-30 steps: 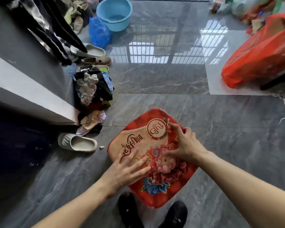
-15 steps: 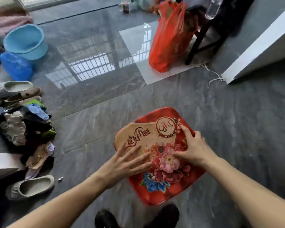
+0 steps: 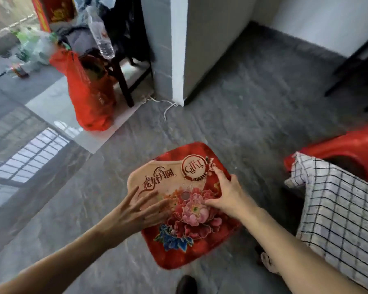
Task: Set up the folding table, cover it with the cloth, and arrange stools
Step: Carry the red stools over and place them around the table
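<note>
A red stool (image 3: 191, 247) with a flower print and gold lettering on its seat stands on the grey floor right in front of me. My left hand (image 3: 136, 213) lies flat on the seat's left side, fingers spread. My right hand (image 3: 227, 194) rests on the seat's right side, its fingers apart and touching the top. At the right edge stands the table, covered with a white cloth with a black check (image 3: 338, 211). Beyond the cloth a second red stool (image 3: 348, 145) shows in part.
A red plastic bag (image 3: 89, 96) leans by a dark chair leg (image 3: 123, 83) at the back left. A white wall corner (image 3: 179, 60) stands behind the stool, with a white cord (image 3: 168, 105) at its foot. Dark furniture legs (image 3: 357, 66) stand far right. My shoe (image 3: 186, 284) is below.
The view has swung to the right: the clothes pile, slippers and blue basin have left the frame, and the covered table and second red stool have come in. Both hands stay on the seat.
</note>
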Available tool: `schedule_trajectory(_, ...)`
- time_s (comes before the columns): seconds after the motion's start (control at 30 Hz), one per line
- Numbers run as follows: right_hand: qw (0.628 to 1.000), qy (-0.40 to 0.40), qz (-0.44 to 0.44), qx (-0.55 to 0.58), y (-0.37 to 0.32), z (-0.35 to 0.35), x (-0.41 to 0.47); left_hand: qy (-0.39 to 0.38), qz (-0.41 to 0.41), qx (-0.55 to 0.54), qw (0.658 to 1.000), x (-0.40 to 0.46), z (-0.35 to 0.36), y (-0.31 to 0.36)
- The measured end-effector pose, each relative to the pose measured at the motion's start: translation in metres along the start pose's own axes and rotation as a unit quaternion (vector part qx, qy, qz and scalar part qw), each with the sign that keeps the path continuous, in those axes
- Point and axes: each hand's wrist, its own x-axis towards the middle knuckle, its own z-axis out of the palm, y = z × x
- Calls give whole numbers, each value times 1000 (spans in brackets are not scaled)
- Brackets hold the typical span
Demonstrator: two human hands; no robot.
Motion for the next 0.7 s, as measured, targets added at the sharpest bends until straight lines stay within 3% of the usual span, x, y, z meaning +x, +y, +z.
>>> schedule_trajectory(0.1, 998, 31, 42, 16, 45, -16, 4, 15, 32, 26, 999, 55, -26, -14)
schedule_trajectory(0.2, 997, 41, 64, 20, 76, -11, 15, 66, -2, -15, 998, 131, -43, -14)
schedule_trajectory(0.27, 994, 61, 91, 28, 92, 2, 28, 41, -29, -30, 998, 185, -48, -6)
schedule_trajectory(0.33, 986, 66, 139, 68, 102, 15, 40, -44, -131, -92, 986, 226, -42, 1)
schedule_trajectory(0.4, 983, 64, 160, 62, 111, 25, 48, -88, -237, -188, 949, 246, -25, 7)
schedule_trajectory(0.57, 978, 94, 182, 27, 122, 37, 55, -113, -301, -308, 895, 246, 16, 14)
schedule_trajectory(0.7, 964, 104, 241, 45, 115, 36, 63, -137, -324, -507, 787, 246, 13, 9)
